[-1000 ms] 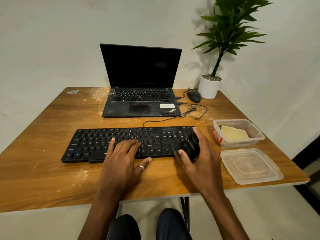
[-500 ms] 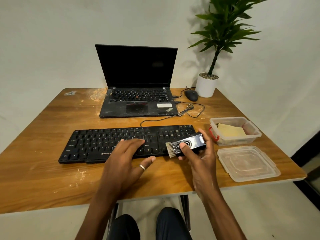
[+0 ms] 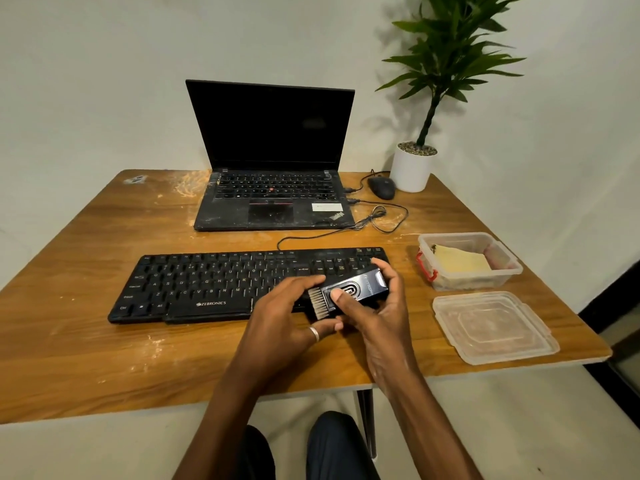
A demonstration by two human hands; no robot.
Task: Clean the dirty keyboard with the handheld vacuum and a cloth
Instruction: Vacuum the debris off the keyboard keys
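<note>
A black keyboard [image 3: 207, 285] lies across the middle of the wooden table [image 3: 86, 341], its right end hidden behind my hands. My right hand [image 3: 377, 317] grips a small black handheld vacuum [image 3: 360, 287] just above the keyboard's right part. Its thumb lies on the vacuum's round button. The vacuum's bristle nozzle [image 3: 317, 303] points left and toward me. My left hand [image 3: 280, 323] closes on that nozzle end, fingers over it and thumb under it. A yellow cloth [image 3: 460, 263] lies folded in a clear plastic box [image 3: 505, 275] at the right.
An open, dusty black laptop [image 3: 273, 202] stands behind the keyboard. A black mouse [image 3: 381, 187], its looped cable and a white potted plant [image 3: 412, 169] sit at the back right. The box's clear lid [image 3: 491, 327] lies near the table's right front corner.
My right hand lifted the vacuum off the keyboard and turned it sideways, bristles to the left. My left hand left the keys and moved right onto the nozzle end.
</note>
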